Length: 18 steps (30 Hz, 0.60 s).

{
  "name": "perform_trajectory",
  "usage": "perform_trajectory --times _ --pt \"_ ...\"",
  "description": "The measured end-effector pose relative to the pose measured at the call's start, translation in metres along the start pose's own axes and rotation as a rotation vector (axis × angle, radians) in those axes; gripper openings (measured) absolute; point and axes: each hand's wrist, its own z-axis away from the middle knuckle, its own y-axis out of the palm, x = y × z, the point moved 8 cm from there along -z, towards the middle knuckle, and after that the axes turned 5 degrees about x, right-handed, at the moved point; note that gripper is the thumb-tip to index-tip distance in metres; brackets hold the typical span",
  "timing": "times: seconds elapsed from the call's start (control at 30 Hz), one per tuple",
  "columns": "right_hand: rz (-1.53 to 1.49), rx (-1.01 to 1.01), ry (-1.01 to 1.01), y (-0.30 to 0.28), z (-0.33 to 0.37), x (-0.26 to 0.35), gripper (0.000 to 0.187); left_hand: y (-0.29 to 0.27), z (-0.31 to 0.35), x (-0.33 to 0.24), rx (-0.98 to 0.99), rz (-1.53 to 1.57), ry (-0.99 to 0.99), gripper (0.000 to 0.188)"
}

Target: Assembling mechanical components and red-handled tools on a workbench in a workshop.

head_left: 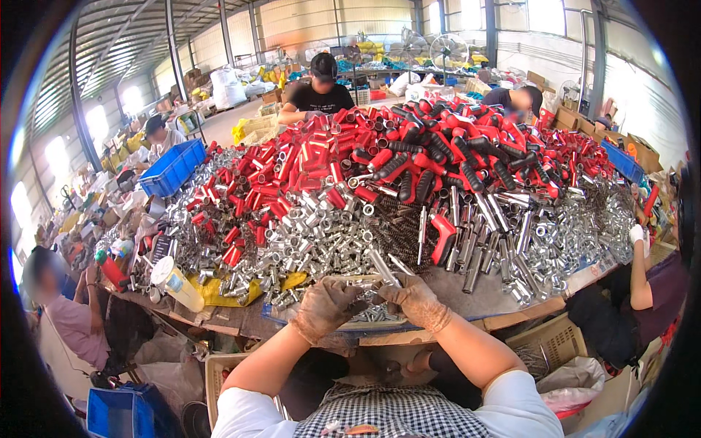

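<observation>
Tube of bright metal (382, 269) sticks up at a slant from the right hand (416, 301), just above the near edge of the counter (511, 315). The gloved fingers of that hand are closed around its lower end. The left hand (321, 310), gloved too, is just beside it with its fingers curled inward; whether they pinch a small part I cannot tell. The step in hand looks like fitting or checking a piece at the tube's lower end; the next move seems to call for a firm right grip while the left fingers line up with that end.

Small silver parts (376, 314) lie beneath the hands. Beyond the tube, dark coil springs (401, 230) spread in a heap, with a red handle (443, 239) and more loose tubes (478, 255) to their right. Silver fittings (303, 248) pile up to the left, near a translucent jug (179, 285). Farther back rise red sleeves (307, 168) and red-and-black handles (453, 150). A blue crate (173, 168) tilts at the far left, and a co-worker in a black shirt (325, 96) is across the counter.
</observation>
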Motion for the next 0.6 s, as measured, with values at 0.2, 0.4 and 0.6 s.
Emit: perform_trajectory --times 0.2,0.4,0.6 --pt "0.159 0.023 -0.004 0.002 0.0 0.003 0.032 -0.006 0.005 -0.008 0.034 0.022 0.027 0.031" --pt "0.556 -0.082 -0.467 0.004 0.004 0.039 0.025 0.072 0.033 0.017 0.474 1.672 -0.679 0.034" --pt "0.961 -0.329 -0.27 -0.006 -0.026 0.026 0.03 0.07 0.027 0.0 0.132 2.191 -0.791 0.014"
